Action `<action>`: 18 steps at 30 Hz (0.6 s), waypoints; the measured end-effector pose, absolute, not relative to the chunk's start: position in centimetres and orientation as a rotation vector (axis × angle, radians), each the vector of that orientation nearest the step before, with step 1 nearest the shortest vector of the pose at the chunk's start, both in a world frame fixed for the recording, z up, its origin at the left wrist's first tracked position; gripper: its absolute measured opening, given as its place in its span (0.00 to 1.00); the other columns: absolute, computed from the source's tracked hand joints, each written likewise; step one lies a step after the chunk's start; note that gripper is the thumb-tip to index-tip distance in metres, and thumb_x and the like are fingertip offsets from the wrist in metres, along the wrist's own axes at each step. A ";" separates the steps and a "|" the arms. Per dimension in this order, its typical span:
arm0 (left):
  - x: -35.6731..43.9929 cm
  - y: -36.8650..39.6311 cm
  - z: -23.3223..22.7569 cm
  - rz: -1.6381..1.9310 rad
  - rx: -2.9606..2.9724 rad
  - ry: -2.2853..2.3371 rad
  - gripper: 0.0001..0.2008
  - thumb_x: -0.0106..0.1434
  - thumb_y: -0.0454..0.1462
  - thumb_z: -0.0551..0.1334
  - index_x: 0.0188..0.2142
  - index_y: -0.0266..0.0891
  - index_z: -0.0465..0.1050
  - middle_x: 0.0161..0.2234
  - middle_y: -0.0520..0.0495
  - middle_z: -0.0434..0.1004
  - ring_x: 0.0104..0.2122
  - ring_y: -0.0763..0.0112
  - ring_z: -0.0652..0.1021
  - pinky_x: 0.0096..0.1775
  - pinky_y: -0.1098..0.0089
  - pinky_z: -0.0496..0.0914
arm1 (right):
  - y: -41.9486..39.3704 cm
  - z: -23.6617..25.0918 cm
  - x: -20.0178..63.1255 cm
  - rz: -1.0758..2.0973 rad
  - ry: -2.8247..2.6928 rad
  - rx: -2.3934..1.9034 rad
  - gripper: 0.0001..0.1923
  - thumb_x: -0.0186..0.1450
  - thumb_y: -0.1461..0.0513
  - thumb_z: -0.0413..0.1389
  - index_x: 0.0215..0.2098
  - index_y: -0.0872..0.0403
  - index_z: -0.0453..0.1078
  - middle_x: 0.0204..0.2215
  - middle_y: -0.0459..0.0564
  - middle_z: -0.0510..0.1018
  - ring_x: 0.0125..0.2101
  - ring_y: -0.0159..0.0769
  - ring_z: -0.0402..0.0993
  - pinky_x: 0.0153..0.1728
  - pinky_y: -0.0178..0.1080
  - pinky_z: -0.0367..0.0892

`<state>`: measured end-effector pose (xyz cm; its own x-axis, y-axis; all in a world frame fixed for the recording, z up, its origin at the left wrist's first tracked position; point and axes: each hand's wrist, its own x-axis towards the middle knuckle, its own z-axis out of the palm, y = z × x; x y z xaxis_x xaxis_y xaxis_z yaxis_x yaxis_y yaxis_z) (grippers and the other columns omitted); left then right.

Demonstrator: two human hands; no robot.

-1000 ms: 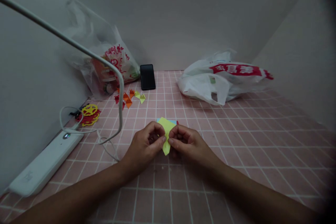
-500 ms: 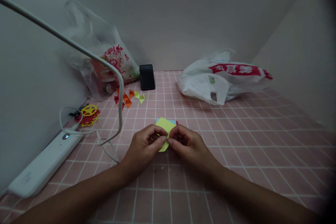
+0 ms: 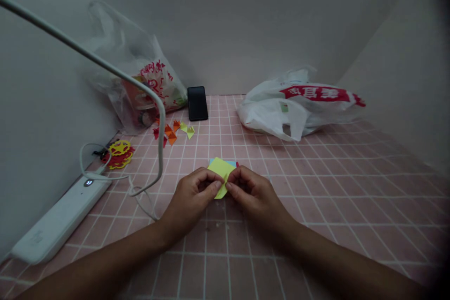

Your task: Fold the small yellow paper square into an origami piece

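Note:
A small piece of yellow paper (image 3: 221, 168) is held between my two hands, just above the pink tiled tabletop. My left hand (image 3: 191, 199) pinches its left side with thumb and forefinger. From the other side, my right hand (image 3: 255, 197) pinches the right edge, and the fingertips of both hands nearly meet. A crease shows near the fingertips. Behind the yellow sheet, the edge of light blue paper (image 3: 232, 163) shows, with a bit of red at its right; most of this is covered.
Small folded papers in red, orange (image 3: 170, 137) and yellow lie beyond my left hand, before a black phone (image 3: 197, 103). Plastic bags stand back left (image 3: 154, 79) and lie back right (image 3: 274, 108). A white power strip (image 3: 63, 218), cable (image 3: 161, 140) and yellow-red cutouts (image 3: 119, 147) are left.
The yellow paper has tilted slightly, its lower tip sitting a little higher, and a crease shows near the fingertips. Both hands have shifted only slightly and still pinch it.

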<state>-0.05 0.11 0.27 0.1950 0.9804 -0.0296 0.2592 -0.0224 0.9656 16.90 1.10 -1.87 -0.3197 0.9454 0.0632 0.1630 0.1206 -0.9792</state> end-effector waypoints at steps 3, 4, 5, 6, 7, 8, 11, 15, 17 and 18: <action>0.0 0.2 0.1 0.901 1.373 1.229 0.08 0.60 0.38 0.61 0.34 0.35 0.74 0.32 0.48 0.74 0.34 0.69 0.74 0.38 0.69 0.67 | 1.0 -1.8 17.0 1.243 -1.675 -1.096 0.05 0.65 0.63 0.54 0.30 0.54 0.65 0.25 0.43 0.69 0.25 0.29 0.62 0.24 0.34 0.56; 0.0 0.2 0.1 0.897 1.343 1.227 0.07 0.59 0.38 0.62 0.34 0.35 0.74 0.32 0.48 0.74 0.34 0.69 0.74 0.38 0.69 0.67 | 0.9 -1.8 17.0 1.239 -1.683 -1.094 0.05 0.65 0.63 0.54 0.30 0.53 0.65 0.25 0.43 0.69 0.25 0.29 0.62 0.24 0.34 0.56; 0.0 0.2 0.1 0.895 1.315 1.225 0.07 0.58 0.38 0.63 0.33 0.35 0.73 0.31 0.49 0.74 0.33 0.70 0.74 0.38 0.69 0.67 | 0.9 -1.8 17.0 1.239 -1.685 -1.093 0.05 0.65 0.63 0.54 0.30 0.53 0.65 0.25 0.43 0.69 0.25 0.29 0.62 0.24 0.34 0.56; 0.0 0.2 0.1 0.892 1.293 1.224 0.07 0.57 0.38 0.63 0.33 0.35 0.73 0.31 0.49 0.74 0.33 0.70 0.73 0.37 0.69 0.67 | 0.9 -1.8 17.0 1.243 -1.682 -1.092 0.05 0.65 0.63 0.54 0.30 0.53 0.65 0.25 0.43 0.69 0.24 0.29 0.62 0.24 0.34 0.56; 0.0 0.3 0.1 0.889 1.275 1.222 0.08 0.57 0.38 0.64 0.33 0.35 0.72 0.30 0.50 0.73 0.32 0.71 0.73 0.37 0.70 0.66 | 0.9 -1.8 17.0 1.249 -1.676 -1.089 0.06 0.65 0.63 0.54 0.30 0.53 0.64 0.25 0.43 0.69 0.24 0.29 0.62 0.24 0.34 0.56; -0.1 0.3 0.1 0.886 1.261 1.218 0.08 0.56 0.39 0.64 0.32 0.35 0.72 0.30 0.51 0.72 0.31 0.71 0.73 0.36 0.70 0.66 | 0.9 -1.8 16.9 1.259 -1.666 -1.087 0.06 0.65 0.63 0.54 0.30 0.53 0.64 0.25 0.43 0.69 0.24 0.29 0.62 0.24 0.34 0.56; -0.1 0.4 0.1 0.882 1.239 1.207 0.08 0.56 0.39 0.65 0.31 0.35 0.71 0.29 0.52 0.70 0.30 0.73 0.71 0.35 0.71 0.65 | 1.0 -2.0 16.9 1.317 -1.620 -1.080 0.06 0.65 0.62 0.55 0.30 0.53 0.64 0.24 0.43 0.69 0.24 0.29 0.62 0.24 0.34 0.57; 0.0 0.5 0.2 0.877 1.251 1.200 0.08 0.56 0.39 0.64 0.30 0.35 0.70 0.28 0.52 0.69 0.29 0.73 0.70 0.34 0.72 0.63 | 1.0 -1.9 16.7 1.425 -1.544 -1.048 0.06 0.64 0.61 0.55 0.30 0.53 0.64 0.23 0.43 0.69 0.23 0.29 0.63 0.24 0.34 0.58; 0.0 0.5 0.3 0.870 1.273 1.203 0.08 0.57 0.39 0.64 0.29 0.35 0.69 0.28 0.52 0.68 0.29 0.73 0.69 0.34 0.72 0.63 | 0.9 -1.7 16.6 1.482 -1.496 -1.029 0.07 0.64 0.61 0.55 0.29 0.53 0.63 0.23 0.43 0.68 0.22 0.29 0.63 0.23 0.34 0.58; 0.0 0.4 0.3 0.865 1.285 1.207 0.08 0.57 0.39 0.63 0.29 0.36 0.69 0.28 0.52 0.68 0.29 0.73 0.69 0.34 0.71 0.63 | 0.9 -1.6 16.5 1.508 -1.471 -1.021 0.07 0.64 0.60 0.55 0.29 0.53 0.63 0.23 0.42 0.68 0.22 0.28 0.63 0.23 0.34 0.58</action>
<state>0.04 0.44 0.33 0.2094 0.9630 -0.1696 0.1494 0.1398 0.9788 16.52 0.91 -1.61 -0.3738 0.9271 -0.0260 0.0027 -0.0270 -0.9996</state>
